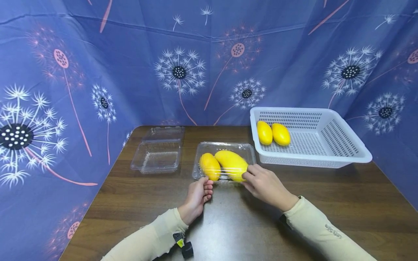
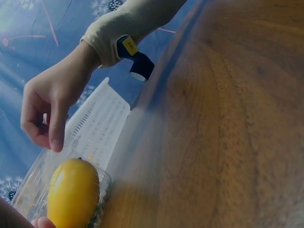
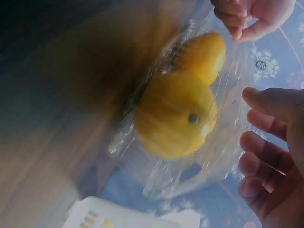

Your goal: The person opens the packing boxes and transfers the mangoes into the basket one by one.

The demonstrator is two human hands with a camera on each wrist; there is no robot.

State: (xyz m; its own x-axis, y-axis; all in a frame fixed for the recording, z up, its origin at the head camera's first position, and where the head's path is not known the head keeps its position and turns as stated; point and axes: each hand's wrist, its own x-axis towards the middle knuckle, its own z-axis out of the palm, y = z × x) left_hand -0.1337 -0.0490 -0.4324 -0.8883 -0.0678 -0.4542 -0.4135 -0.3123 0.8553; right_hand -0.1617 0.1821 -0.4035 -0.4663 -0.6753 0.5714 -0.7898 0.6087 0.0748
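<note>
Clear plastic box point(image 1: 249, 152) rests on the wooden table point(image 1: 225, 221), two yellow mangoes point(image 1: 231, 164) side by side inside. Hands are apart along its near edge: left hand point(image 1: 197, 194) pinches that edge; right hand point(image 1: 267, 185) is at the near right corner, grip uncertain (right wrist view blurred). White basket point(image 1: 305, 158) at right holds two further mangoes point(image 1: 281, 134); second box point(image 1: 156, 161) stands open, left.

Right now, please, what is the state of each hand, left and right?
Left hand: closed, pinching the front edge of the clear container.
Right hand: fingers bent at the same edge; whether it grips cannot be told.
</note>
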